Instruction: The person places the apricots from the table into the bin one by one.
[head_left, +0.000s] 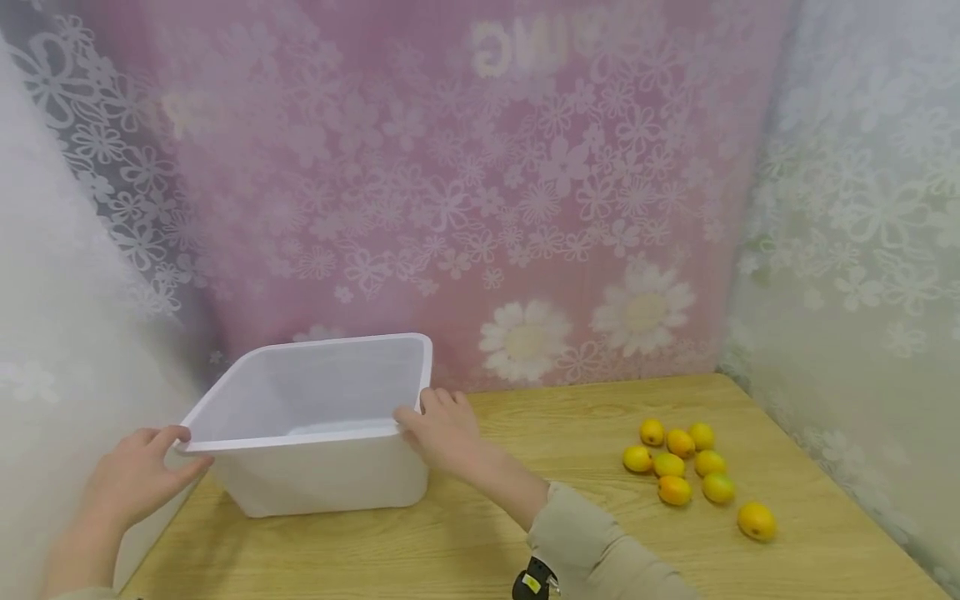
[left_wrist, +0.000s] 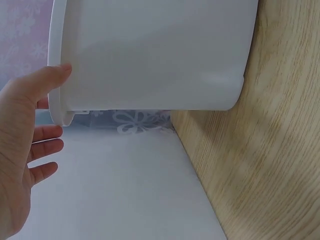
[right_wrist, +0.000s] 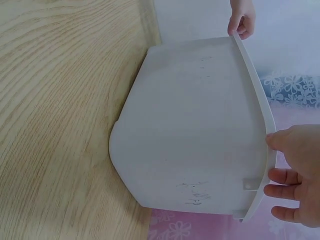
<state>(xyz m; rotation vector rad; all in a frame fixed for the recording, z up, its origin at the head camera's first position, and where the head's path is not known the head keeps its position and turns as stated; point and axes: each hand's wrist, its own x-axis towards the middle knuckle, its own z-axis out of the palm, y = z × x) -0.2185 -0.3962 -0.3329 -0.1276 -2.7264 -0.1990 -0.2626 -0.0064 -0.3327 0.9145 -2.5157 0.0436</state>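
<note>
A pink backdrop printed with white flowers (head_left: 450, 208) rises behind a pale wood-grain bench (head_left: 555, 433). On the left of the bench sits a large white rectangular plastic bin (head_left: 322, 479), open side up. Only the head view looks down inside it, showing smooth, pale inner walls.

Two bare hands are apart, each clamped on the bin's rim. The left hand (head_left: 138, 471) pinches it at the near left corner; the left wrist view shows its thumb against the outer wall, other fingers loosely bent below the corner. The right hand (head_left: 446, 433), below a beige sleeve (head_left: 577, 533), grips the near right corner.

Nine small oval yellow-orange fruits (head_left: 668, 465) lie on the bench's right, well away from the bin: eight clustered, one nearer the viewer. These appear only from the head.

The right wrist view alone reveals small tabs (right_wrist: 251, 184) under the rim and dark scuff marks (right_wrist: 195, 191) on the outer wall.
</note>
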